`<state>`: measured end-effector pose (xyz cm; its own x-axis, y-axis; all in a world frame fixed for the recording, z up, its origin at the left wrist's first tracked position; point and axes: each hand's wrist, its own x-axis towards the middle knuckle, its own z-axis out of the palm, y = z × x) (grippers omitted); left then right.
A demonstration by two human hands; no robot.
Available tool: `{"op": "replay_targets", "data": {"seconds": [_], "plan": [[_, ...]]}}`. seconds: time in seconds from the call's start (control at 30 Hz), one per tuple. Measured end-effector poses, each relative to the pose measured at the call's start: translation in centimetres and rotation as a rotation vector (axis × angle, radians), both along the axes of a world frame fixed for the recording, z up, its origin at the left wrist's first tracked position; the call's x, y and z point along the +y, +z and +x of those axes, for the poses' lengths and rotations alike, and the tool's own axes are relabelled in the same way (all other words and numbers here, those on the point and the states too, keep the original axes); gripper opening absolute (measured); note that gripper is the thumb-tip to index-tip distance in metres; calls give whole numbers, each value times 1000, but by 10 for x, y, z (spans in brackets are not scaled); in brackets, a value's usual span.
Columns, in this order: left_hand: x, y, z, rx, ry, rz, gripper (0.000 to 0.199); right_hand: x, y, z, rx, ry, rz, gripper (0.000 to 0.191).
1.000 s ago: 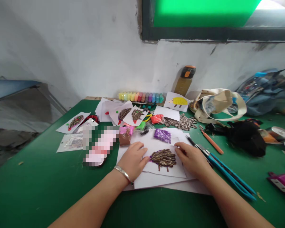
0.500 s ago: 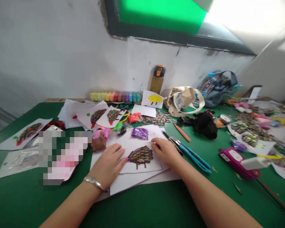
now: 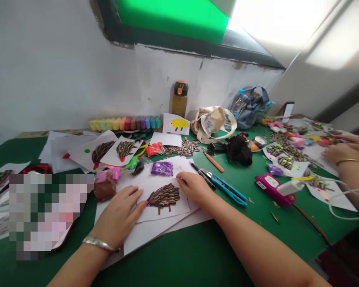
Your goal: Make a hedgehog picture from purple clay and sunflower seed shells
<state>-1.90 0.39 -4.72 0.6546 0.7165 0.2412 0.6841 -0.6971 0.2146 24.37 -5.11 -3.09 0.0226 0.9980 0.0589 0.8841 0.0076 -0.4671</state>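
Observation:
A sheet of paper with a hedgehog picture [image 3: 164, 195] lies on other white sheets in front of me. Sunflower seeds cover the hedgehog's back, and it has short brown legs and a purple edge. My left hand [image 3: 121, 213], a silver bracelet at its wrist, rests on the sheet's left side with fingers stretched and thumb apart. At the upper right corner, my right hand [image 3: 194, 189] has its fingers closed on the paper's edge. A purple clay packet [image 3: 162, 168] sits just beyond the sheet. Brown clay [image 3: 104, 187] in plastic is beside my left hand.
A blue utility knife [image 3: 227, 187] and an orange tool [image 3: 214, 162] lie to the right. Loose seeds [image 3: 184, 147], a bottle [image 3: 180, 99] and clay blocks [image 3: 125, 123] are behind. A magenta glue-gun-like device [image 3: 275, 189] sits near a co-worker's hands [image 3: 344, 149].
The view has turned to the right, so things appear shifted left and a co-worker's hands and arm show at the right. My hands keep their places on the sheet.

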Motion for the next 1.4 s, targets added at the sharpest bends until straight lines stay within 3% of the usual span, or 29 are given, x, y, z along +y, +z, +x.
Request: {"op": "replay_targets", "data": {"seconds": [0.2,0.67,1.0,1.4], "plan": [[-2,1,2,8,70,-41,58,1,-1,0,-28,2,-16,26],[0,0,4,-14,59,19,50,3,1,-6,-106,-30,-10,25],[-6,2,8,-28,38,-30,44,1,-9,-4,-78,-16,14,26],[-7,6,10,-48,32,-79,42,0,-8,0,-11,-15,38,30]]}}
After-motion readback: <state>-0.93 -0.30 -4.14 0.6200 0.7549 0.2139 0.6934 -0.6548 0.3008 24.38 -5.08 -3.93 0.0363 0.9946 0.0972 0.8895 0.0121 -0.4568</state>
